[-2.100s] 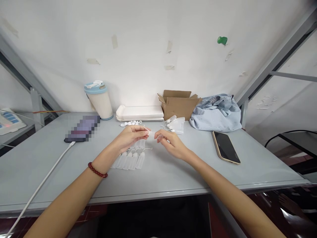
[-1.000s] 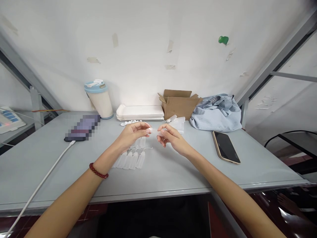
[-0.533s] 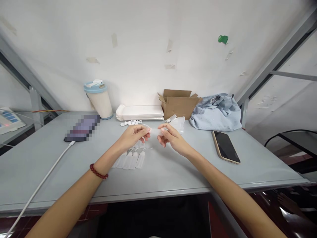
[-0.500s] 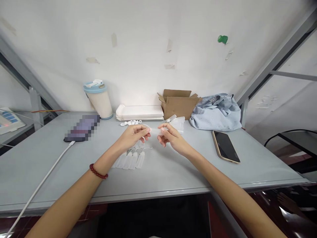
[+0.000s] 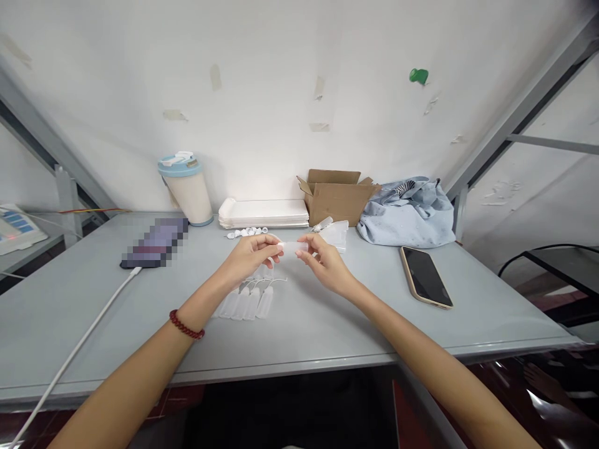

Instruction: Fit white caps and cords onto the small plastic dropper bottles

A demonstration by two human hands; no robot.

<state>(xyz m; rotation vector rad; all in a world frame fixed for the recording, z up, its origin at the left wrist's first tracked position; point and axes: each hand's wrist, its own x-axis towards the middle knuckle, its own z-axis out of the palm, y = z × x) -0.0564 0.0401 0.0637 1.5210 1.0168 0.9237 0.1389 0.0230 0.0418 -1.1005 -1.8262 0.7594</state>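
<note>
Between my two hands, a small translucent plastic bottle [image 5: 294, 247] is held sideways above the table. My left hand [image 5: 258, 252] pinches its left end, and the fingers hide whatever is on that end. At the other end, the thumb and fingers of my right hand [image 5: 322, 259] close on the bottle. Below my left hand, several similar bottles [image 5: 251, 304] lie side by side, with thin white straps near their tops. Small white caps [image 5: 248, 232] lie in a group behind my left hand. More clear bottles [image 5: 335, 234] lie behind my right hand.
Along the wall stand a blue-lidded cup [image 5: 187, 190], a stack of white trays [image 5: 264, 213], a cardboard box [image 5: 340, 204] and a light-blue cloth [image 5: 407, 215]. A phone [image 5: 427, 277] lies at right; another phone [image 5: 154, 243], with a white cable [image 5: 84, 340], lies at left.
The fingers of my right hand have shifted on the bottle's right end, and more of the bottle shows between my hands. My left hand stays in nearly the same place.
</note>
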